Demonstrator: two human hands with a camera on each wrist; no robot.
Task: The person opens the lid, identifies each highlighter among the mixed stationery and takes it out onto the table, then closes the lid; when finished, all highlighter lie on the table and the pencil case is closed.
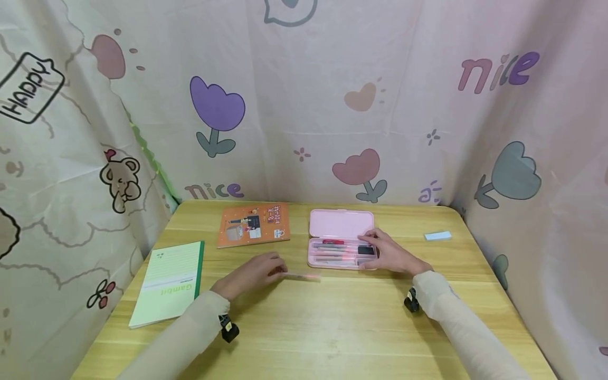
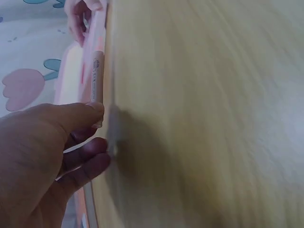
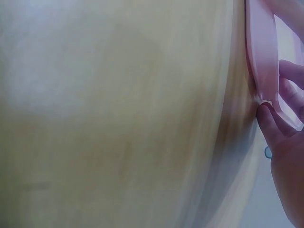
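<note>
A pale curtain (image 1: 294,105) printed with flowers, hearts and words hangs behind a wood-grain table (image 1: 332,327). On the table's left side lies a pale green notebook (image 1: 166,285); beyond it, near the back edge, is an orange book (image 1: 254,224). Right of the book, a pink pencil case (image 1: 342,224) lies open, its lid laid back toward the curtain and its tray nearer the person.

The right hand (image 1: 389,250) has thumb and fingers spread across the case's right end, holding it. The left hand (image 1: 254,273) pinches one end of a slim, pale pen (image 1: 302,276) between thumb and fingers, the other fingers loosely bent below. The pen lies in front of the case, to its left, its free end pointing right; whether it touches the table I cannot tell.

Inside the tray are several pens (image 1: 334,253) and a small black block (image 1: 365,250). A pale blue block (image 1: 438,236) lies apart, at right.

Because the pen is held by its end, a light, firm pinch should stop it swinging. Steady pressure from the right hand should stop the case sliding, with those fingertips best clear of the pens.
</note>
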